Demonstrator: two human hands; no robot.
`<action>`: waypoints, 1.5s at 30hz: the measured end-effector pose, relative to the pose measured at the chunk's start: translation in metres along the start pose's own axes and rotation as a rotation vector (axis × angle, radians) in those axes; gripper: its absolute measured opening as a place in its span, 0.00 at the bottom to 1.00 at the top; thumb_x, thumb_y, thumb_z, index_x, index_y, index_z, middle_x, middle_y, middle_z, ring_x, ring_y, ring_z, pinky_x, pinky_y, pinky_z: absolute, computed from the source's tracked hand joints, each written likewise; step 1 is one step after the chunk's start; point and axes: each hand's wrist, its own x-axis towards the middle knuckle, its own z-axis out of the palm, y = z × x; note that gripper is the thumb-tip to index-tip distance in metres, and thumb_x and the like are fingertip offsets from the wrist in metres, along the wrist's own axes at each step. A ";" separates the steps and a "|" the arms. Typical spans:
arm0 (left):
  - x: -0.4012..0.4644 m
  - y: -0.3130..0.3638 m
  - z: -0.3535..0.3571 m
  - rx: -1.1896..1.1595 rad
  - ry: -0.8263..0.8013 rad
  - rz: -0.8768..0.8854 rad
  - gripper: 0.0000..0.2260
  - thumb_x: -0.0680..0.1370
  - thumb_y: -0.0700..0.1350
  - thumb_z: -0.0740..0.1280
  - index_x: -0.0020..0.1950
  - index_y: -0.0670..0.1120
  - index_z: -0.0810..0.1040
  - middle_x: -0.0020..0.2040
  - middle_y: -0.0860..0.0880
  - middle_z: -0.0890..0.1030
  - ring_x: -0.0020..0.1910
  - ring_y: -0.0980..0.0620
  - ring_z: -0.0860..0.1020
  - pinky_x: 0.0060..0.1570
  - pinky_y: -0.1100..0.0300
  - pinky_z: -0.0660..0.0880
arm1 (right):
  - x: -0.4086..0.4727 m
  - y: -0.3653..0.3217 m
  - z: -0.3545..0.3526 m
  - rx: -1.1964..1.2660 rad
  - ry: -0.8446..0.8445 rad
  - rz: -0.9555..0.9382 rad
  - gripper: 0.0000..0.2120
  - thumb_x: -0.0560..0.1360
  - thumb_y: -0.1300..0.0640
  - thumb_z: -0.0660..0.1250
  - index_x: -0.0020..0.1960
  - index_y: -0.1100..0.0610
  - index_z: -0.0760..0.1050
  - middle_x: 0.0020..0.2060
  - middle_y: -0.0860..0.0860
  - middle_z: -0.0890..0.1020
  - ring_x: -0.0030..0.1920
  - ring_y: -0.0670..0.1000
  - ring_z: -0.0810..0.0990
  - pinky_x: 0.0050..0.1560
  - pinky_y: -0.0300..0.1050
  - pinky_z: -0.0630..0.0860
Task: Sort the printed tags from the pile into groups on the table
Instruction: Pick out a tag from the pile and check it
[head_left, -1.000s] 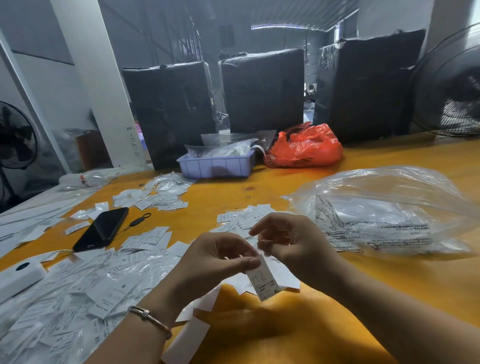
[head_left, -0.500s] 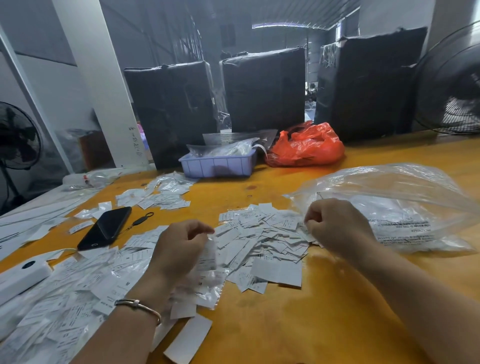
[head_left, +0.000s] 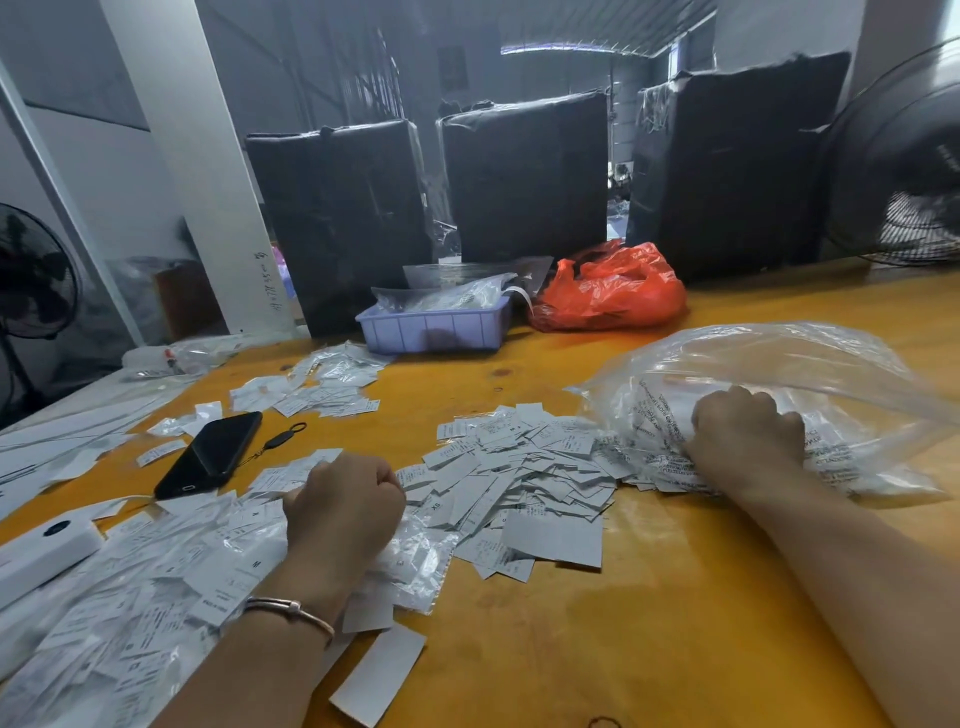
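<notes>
White printed tags lie in groups on the orange table (head_left: 597, 649). A big loose pile (head_left: 130, 597) covers the near left, and a second pile (head_left: 519, 467) sits in the middle. A smaller group (head_left: 322, 384) lies farther back. My left hand (head_left: 345, 512) rests knuckles-up on the left pile's right edge, its fingers curled under; I see nothing in them. My right hand (head_left: 748, 436) presses on the near edge of a clear plastic bag (head_left: 779, 364) of tags, fingers curled into the crumpled plastic.
A black phone (head_left: 210, 454) with a strap lies behind the left pile, and a white device (head_left: 47, 545) sits at the left edge. At the back stand a lilac tray (head_left: 436, 327), a red bag (head_left: 613, 291) and black-wrapped boxes (head_left: 524, 176). Fans stand at both sides.
A second ago both hands held one tag between them at the centre. They have since parted: the left went down onto the left pile and the right reached out to the clear bag.
</notes>
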 end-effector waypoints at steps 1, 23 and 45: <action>-0.001 0.002 0.001 -0.018 0.004 0.025 0.13 0.73 0.38 0.61 0.36 0.51 0.80 0.39 0.57 0.75 0.45 0.49 0.74 0.53 0.49 0.73 | 0.001 0.001 0.001 0.011 0.019 -0.003 0.09 0.75 0.54 0.65 0.53 0.55 0.78 0.53 0.54 0.77 0.58 0.58 0.72 0.56 0.49 0.67; -0.011 0.017 0.013 -0.622 -0.250 0.514 0.27 0.72 0.41 0.75 0.62 0.66 0.72 0.57 0.62 0.78 0.55 0.65 0.77 0.48 0.68 0.77 | -0.063 -0.061 -0.015 1.277 -0.504 -0.567 0.04 0.77 0.65 0.66 0.46 0.66 0.76 0.35 0.58 0.84 0.31 0.54 0.82 0.31 0.41 0.72; -0.009 0.014 0.011 -0.724 -0.177 0.394 0.04 0.77 0.40 0.71 0.43 0.44 0.83 0.33 0.49 0.84 0.31 0.56 0.80 0.32 0.70 0.73 | -0.062 -0.051 -0.025 0.646 -0.271 -0.716 0.14 0.65 0.42 0.76 0.41 0.50 0.77 0.33 0.44 0.78 0.34 0.43 0.75 0.39 0.48 0.75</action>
